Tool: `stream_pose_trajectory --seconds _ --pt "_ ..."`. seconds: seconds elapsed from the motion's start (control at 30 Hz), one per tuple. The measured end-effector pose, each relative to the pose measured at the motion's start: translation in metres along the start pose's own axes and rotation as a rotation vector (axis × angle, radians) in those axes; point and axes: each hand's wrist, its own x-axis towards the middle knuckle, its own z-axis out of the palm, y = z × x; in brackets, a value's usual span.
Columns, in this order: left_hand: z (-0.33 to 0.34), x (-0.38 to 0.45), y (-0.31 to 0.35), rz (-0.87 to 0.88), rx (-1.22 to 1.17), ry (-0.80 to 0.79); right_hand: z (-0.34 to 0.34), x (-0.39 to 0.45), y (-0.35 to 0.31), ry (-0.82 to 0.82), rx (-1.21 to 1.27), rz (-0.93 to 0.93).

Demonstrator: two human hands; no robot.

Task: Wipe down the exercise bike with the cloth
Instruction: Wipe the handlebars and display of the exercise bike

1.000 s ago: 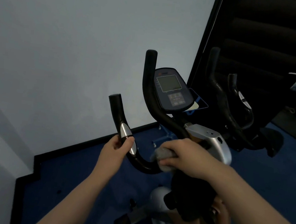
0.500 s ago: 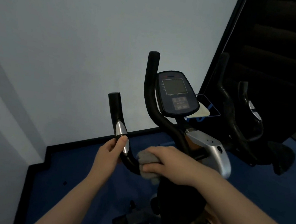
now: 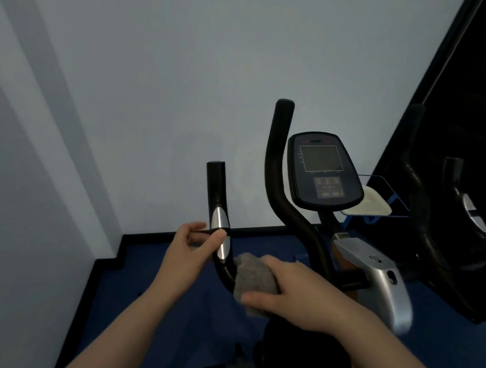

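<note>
The cloth (image 3: 253,281) hides the handlebar's bend; the bike's base runs off-frame.

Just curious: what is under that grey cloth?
The cloth covers the lower bend of the black handlebar, pressed there by the right hand. The bar beneath it is hidden.

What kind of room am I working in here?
Probably a small home or hotel gym: a black-handled exercise bike with a grey-screened console stands on blue carpet, and dark fitness equipment sits beside it.
</note>
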Motion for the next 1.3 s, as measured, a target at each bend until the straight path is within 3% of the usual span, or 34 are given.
stream_pose_trajectory --seconds 0.1,0.2,0.27,0.4,0.57,0.77,0.97,1.17,1.3 --pt "-0.015 0.013 0.012 0.123 0.054 0.000 0.009 0.011 -0.015 0.084 -0.052 -0.008" --pt "-0.021 0.032 0.031 0.319 0.101 -0.041 0.022 0.023 -0.034 0.204 0.191 0.111" --pt "-0.021 0.045 0.044 0.396 0.125 -0.073 0.031 0.024 -0.043 0.278 0.227 0.190" --pt "-0.022 0.061 0.057 0.443 0.112 -0.109 0.044 0.018 -0.057 0.381 0.121 0.271" --pt "-0.021 0.071 0.054 0.480 0.029 -0.093 0.022 0.051 -0.084 0.449 0.297 0.333" --pt "-0.038 0.088 0.050 0.525 0.039 -0.212 0.033 0.049 -0.090 0.471 0.110 0.424" --pt "-0.042 0.101 0.052 0.553 0.042 -0.267 0.004 0.097 -0.108 0.630 0.215 0.371" --pt "-0.048 0.105 0.055 0.581 0.001 -0.353 0.013 0.097 -0.095 0.648 0.279 0.344" --pt "-0.050 0.103 0.055 0.577 -0.021 -0.392 -0.003 0.122 -0.103 0.819 0.598 0.167"
